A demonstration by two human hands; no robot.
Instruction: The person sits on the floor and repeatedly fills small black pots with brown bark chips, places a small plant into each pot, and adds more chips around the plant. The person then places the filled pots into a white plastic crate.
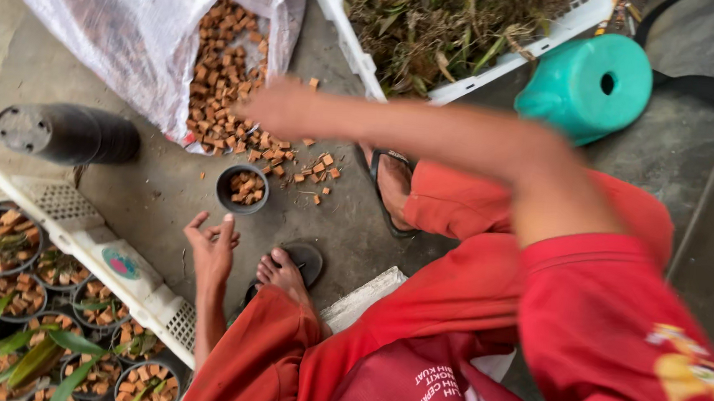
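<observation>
The right hand [275,107], blurred so I cannot tell its grip, hovers over spilled brick chips [223,74] at the mouth of a translucent white plastic sack [127,17]. Just beyond the left hand [211,245], empty with fingers spread, sits a small black pot [242,188] part-filled with chips; a white crate [149,295] bearing a round teal-and-pink sticker [121,264] lies beside it

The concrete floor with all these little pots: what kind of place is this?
Probably a plant nursery's potting area: a white plastic crate of small black pots with seedlings, a sack spilling reddish-brown brick chips, and another white crate of uprooted plants.
</observation>
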